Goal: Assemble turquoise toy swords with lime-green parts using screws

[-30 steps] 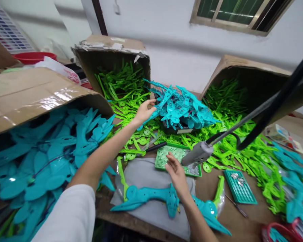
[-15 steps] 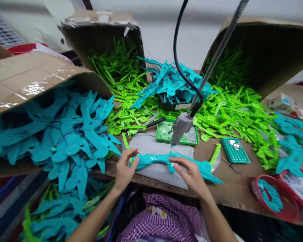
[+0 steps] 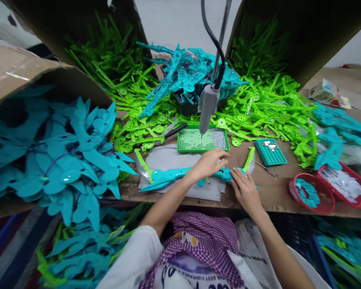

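Note:
A long turquoise plastic part [image 3: 165,175] with light-green arms at both ends lies across a grey cloth [image 3: 168,158] at the table's front. My left hand [image 3: 210,163] reaches over its middle, fingers stretched rightward with a gap to the thumb; nothing shows in them. My right hand [image 3: 246,188] grips the part's right end, fingers on top and thumb on the near side. An electric screwdriver [image 3: 209,106] hangs, untouched, above a green perforated tray [image 3: 189,138] with small silvery pieces at its right side.
Turquoise parts [image 3: 84,152] heap up at left under a cardboard box [image 3: 15,68]. Light-green arms [image 3: 267,116] pile behind the tray. To the right are a teal tray [image 3: 272,154] with round metal pieces, a small screwdriver [image 3: 267,168] and red baskets [image 3: 326,206].
The view has shifted. My left hand has left the part's left end and crossed to its middle; my right hand has moved to the right end. The electric screwdriver now hangs farther back, over the tray.

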Available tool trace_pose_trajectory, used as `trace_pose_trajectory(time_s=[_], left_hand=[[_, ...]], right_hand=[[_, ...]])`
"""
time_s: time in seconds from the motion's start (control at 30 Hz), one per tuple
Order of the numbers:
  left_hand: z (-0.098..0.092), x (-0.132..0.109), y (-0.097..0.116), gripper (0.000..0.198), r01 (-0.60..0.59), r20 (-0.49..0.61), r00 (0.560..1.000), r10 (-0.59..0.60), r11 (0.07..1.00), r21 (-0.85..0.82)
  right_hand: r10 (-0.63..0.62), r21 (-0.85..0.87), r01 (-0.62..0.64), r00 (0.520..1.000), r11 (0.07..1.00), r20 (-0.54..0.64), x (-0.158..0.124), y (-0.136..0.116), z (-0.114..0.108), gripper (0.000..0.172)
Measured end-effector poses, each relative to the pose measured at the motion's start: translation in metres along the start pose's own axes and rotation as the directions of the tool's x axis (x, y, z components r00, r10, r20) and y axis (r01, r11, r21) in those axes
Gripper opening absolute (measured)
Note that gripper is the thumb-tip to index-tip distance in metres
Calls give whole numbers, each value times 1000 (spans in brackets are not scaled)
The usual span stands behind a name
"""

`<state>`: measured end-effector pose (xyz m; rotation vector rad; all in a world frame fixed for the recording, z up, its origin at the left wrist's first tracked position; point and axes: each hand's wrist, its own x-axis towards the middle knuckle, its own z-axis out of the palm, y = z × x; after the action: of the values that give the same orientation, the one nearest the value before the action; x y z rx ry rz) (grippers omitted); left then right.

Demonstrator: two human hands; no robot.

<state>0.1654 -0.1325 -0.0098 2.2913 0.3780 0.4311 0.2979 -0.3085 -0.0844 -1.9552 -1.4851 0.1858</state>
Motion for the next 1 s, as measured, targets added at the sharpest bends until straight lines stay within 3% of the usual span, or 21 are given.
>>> trace_pose_trajectory(time_s=[0.07,0.13,0.27,0.4,0.53,0.67,0.73,0.8,0.87,1.0], left_hand=[[19,7,-15,37,-43,249,969,-1,984,172],[31,7,-28,47,-59,359,932,-43,962,268],[34,5,-42,53,-105,417,909,-3,966,236],[36,7,-53,56,-129,424,903,64,983,127],[42,4,-62,52,-116,353,932,86,991,65],[40,5,-58,54,-55,386,922,34,997,44],[39,9,-52,61,-42,411,912,18,998,50],[42,14,-44,71,-69,421,906,45,997,42],[49,19,-40,77,-110,421,902,92,994,20],[61,23,-41,72,-128,414,901,133,991,-40]], right_hand=[[-38,-42,40,998,998,42,-2,5,-1,40],[-84,-90,91,993,992,77,-2,8,-1,42],[-149,-177,160,986,971,73,-1,12,-1,45],[-166,-154,172,985,973,48,-5,18,-18,45],[36,-42,-41,992,998,-118,-18,29,-41,36],[189,119,-190,982,975,21,-30,38,-45,34],[320,216,-322,946,922,46,-27,43,-43,36],[476,338,-471,876,815,74,-15,52,-43,39],[590,449,-598,788,664,177,2,64,-43,40],[675,555,-751,619,358,402,34,81,-42,36]])
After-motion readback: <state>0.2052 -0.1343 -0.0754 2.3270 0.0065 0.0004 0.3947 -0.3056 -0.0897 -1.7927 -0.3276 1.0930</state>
